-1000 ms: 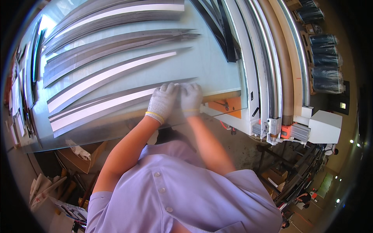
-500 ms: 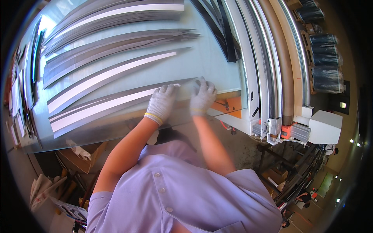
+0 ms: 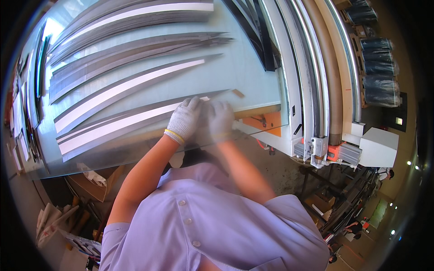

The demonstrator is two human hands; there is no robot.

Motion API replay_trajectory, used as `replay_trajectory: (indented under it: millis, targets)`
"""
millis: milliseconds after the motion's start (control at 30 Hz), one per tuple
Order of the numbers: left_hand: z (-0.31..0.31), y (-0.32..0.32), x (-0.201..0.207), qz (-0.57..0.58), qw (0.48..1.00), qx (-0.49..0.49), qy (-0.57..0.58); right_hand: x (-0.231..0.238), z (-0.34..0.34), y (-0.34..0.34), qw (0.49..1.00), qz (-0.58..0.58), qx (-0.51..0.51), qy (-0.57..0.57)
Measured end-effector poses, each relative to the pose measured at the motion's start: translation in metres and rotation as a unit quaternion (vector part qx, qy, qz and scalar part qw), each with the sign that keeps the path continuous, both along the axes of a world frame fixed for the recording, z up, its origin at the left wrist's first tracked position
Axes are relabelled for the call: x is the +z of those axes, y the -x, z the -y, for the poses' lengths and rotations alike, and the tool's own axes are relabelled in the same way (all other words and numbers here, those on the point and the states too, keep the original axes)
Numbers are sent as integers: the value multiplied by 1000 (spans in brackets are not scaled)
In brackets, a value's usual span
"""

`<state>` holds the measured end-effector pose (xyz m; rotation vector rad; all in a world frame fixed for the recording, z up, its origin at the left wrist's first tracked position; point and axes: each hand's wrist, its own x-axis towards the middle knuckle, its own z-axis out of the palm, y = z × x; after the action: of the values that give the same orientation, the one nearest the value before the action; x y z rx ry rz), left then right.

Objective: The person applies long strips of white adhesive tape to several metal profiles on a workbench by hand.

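Observation:
On the glass tabletop [image 3: 253, 86], the nearest dark grey strip [image 3: 90, 141] lies lengthwise, with a white band along it and a pointed right end. My left hand [image 3: 184, 118], in a white knit glove with a yellow cuff, is closed over the strip near the right end of its white band. Close beside it on the right is my right hand [image 3: 220, 118], gloved too, its fingers smeared by motion near the strip's tip. A small brown piece [image 3: 238, 93] lies on the glass just beyond the right hand.
Beyond lie another white-banded strip [image 3: 131, 90] and stacks of grey strips [image 3: 135, 52]. Dark bars [image 3: 253, 40] rest at the far right, beside a machine with long rollers [image 3: 332, 77]. A cardboard box [image 3: 101, 180] is below the table's near edge.
My right hand has moved left, toward my left hand, uncovering the small brown piece on the glass. My left hand has shifted slightly left and stays at the strip.

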<state>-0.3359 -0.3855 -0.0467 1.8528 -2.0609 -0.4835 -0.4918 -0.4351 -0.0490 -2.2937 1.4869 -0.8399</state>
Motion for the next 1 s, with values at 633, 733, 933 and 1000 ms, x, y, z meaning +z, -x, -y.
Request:
replay_trajectory:
  millis: [633, 733, 933, 1000]
  targets:
    - [8, -24, -3, -40, 998, -36, 43, -9, 15, -12, 987, -133, 93, 0]
    - [8, -25, -4, -29, 998, -38, 32, -16, 8, -11, 996, -48, 48, 63]
    - [7, -24, -5, -26, 999, -37, 29, -11, 9, -17, 999, 23, -23, -6]
    - [7, -24, -4, -25, 999, -36, 32, -13, 12, -16, 1000, 22, -3, -3]
